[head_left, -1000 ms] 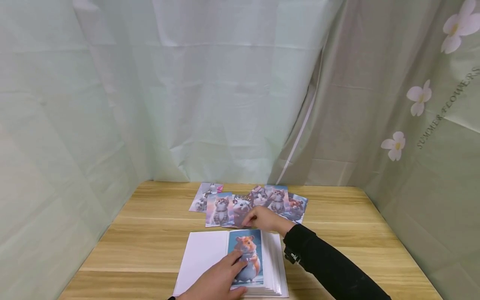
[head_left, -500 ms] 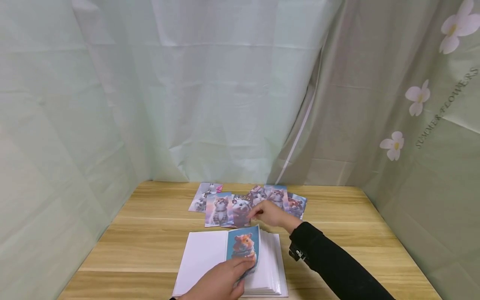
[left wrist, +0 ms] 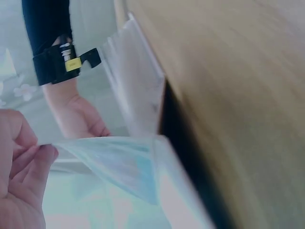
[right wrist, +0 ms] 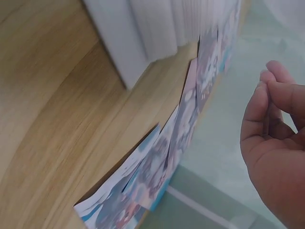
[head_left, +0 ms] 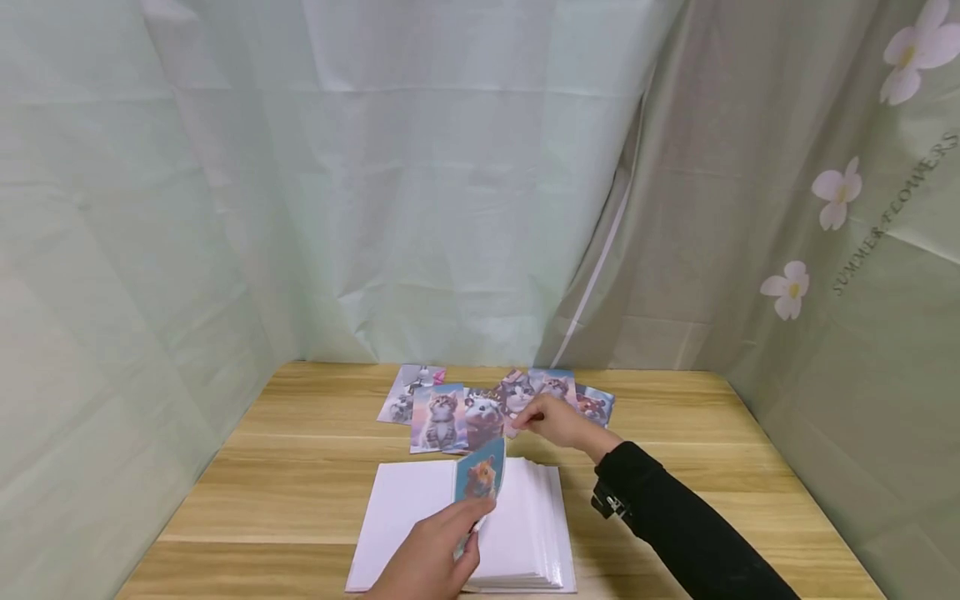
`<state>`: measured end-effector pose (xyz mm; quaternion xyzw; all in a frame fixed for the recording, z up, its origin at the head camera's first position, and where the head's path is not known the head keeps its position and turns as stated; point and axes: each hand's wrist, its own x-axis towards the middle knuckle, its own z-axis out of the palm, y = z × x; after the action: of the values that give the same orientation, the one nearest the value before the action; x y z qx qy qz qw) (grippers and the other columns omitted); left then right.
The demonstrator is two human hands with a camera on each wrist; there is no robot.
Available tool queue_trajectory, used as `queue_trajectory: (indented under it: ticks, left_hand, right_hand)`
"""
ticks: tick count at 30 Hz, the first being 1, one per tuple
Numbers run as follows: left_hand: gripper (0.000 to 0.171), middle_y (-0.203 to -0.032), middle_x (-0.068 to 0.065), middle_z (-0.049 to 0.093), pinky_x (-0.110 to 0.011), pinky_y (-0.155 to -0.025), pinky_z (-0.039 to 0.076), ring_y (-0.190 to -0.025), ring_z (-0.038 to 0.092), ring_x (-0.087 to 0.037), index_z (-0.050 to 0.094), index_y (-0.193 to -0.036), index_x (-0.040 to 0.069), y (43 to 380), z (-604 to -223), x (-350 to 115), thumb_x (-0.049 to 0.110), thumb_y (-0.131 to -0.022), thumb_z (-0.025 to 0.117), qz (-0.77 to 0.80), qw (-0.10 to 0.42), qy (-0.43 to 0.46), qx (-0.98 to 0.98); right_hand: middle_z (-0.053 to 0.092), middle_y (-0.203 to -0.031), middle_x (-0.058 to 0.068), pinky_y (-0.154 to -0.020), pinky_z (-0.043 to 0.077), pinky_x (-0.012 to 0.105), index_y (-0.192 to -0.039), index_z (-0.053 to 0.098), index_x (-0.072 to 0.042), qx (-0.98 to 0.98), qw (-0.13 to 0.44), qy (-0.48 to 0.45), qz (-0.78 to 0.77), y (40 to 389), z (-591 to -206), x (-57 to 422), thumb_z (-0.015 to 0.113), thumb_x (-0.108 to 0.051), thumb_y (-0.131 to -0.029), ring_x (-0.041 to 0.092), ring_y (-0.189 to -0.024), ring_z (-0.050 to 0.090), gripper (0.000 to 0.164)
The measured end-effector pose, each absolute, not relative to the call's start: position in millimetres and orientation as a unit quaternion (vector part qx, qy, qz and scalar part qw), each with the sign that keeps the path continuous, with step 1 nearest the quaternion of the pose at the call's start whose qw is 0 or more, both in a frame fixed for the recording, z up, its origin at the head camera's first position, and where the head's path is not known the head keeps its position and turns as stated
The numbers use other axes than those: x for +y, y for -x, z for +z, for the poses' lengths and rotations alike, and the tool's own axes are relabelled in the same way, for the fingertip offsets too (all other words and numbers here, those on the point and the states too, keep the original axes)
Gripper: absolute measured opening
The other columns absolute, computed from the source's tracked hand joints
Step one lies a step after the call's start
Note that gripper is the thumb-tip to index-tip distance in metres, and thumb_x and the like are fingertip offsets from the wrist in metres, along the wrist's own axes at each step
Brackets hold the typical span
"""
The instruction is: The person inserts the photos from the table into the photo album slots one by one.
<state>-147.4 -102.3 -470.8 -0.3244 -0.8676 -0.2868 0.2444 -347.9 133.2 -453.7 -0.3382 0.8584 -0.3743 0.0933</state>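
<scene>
An opened white photo album (head_left: 403,512) lies at the table's front. My left hand (head_left: 435,554) pinches the edge of its hamster-picture page (head_left: 478,473), which stands lifted and bent over the white pages (head_left: 513,521). In the left wrist view the thumb and fingers of the left hand (left wrist: 24,167) hold that page's edge. My right hand (head_left: 558,421) hovers over the picture cards behind the album. The right wrist view shows the right hand (right wrist: 274,136) with curled fingers, thumb against fingertips and nothing visible between them.
Several animal picture cards lie overlapping in a row behind the album, among them a kitten card (head_left: 438,421), a crowned-animal card (head_left: 483,414) and a card at the right end (head_left: 596,407). Pale curtains (head_left: 465,192) hang around the wooden table (head_left: 285,475).
My left hand has gone from lying on the hamster page to pinching it and raising it leftward. The right hand has drifted a little right and back over the cards.
</scene>
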Motion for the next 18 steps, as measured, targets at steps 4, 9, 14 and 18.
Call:
queue_trajectory:
  ticks: [4,9,14,18]
  left_hand:
    - [0.051,-0.12,-0.001,0.068,-0.017,-0.076,0.055,-0.097,0.071,-0.015,0.067,-0.123,0.009,146,-467,-109,-0.006,-0.075,0.07,-0.278,0.311,0.314,-0.853]
    - [0.033,-0.126,-0.007,0.066,-0.012,-0.069,0.047,-0.094,0.069,-0.017,0.069,-0.116,0.003,144,-467,-126,0.007,-0.093,0.046,-0.251,0.372,0.335,-0.828]
    - [0.048,-0.119,-0.007,0.069,-0.015,-0.073,0.051,-0.094,0.07,-0.019,0.073,-0.106,0.002,141,-468,-147,0.021,-0.101,0.029,-0.209,0.401,0.313,-0.835]
    - [0.051,-0.114,-0.003,0.071,-0.017,-0.076,0.054,-0.092,0.071,-0.017,0.076,-0.1,0.003,137,-468,-162,0.022,-0.099,0.028,-0.176,0.394,0.275,-0.859]
  right_hand:
    - [0.072,-0.101,0.007,-0.082,0.057,0.033,-0.101,0.077,0.0,0.867,0.091,0.315,-0.374,351,-452,143,0.058,0.007,-0.095,0.025,-0.098,0.067,0.021]
    - [0.072,-0.104,0.013,-0.085,0.057,0.038,-0.102,0.078,-0.002,0.873,0.091,0.297,-0.377,353,-448,156,0.057,0.007,-0.096,0.028,-0.101,0.067,0.024]
    - [0.072,-0.105,0.02,-0.084,0.057,0.036,-0.103,0.076,0.004,0.871,0.096,0.296,-0.381,353,-450,163,0.056,0.008,-0.095,0.028,-0.099,0.068,0.022]
    - [0.073,-0.102,0.02,-0.083,0.058,0.035,-0.101,0.076,0.005,0.872,0.087,0.291,-0.384,353,-452,167,0.059,0.007,-0.094,0.026,-0.096,0.068,0.018]
